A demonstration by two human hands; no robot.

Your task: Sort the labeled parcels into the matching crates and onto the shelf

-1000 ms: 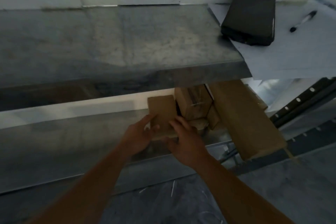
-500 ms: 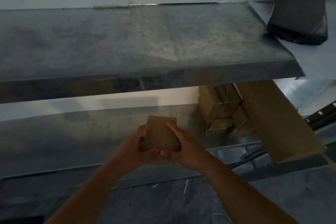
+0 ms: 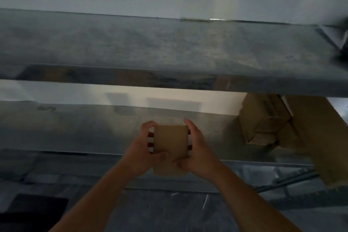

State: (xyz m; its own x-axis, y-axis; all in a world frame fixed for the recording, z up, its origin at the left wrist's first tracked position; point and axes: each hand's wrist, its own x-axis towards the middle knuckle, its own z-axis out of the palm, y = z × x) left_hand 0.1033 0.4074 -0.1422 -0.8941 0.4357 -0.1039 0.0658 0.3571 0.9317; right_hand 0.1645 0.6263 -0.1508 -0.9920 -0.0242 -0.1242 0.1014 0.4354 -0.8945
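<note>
A small brown cardboard parcel [image 3: 171,143] is held upright over the front part of the lower metal shelf [image 3: 79,128]. My left hand [image 3: 145,149] grips its left side and my right hand [image 3: 195,152] grips its right side, thumbs under its lower front. Red and white marks show on the parcel's sides between my fingers. No label is readable from here. Several other brown parcels [image 3: 263,120] are stacked at the right end of the same shelf.
The upper metal shelf [image 3: 150,49] overhangs the lower one. A long brown box [image 3: 316,137] leans at the far right past the shelf end. A dark mat [image 3: 35,207] lies on the grey floor at the lower left. A white wall stands behind.
The parcel has been drawn left, away from the stack at the right end, and now sits between both hands near the middle of the shelf. The view has swung left.
</note>
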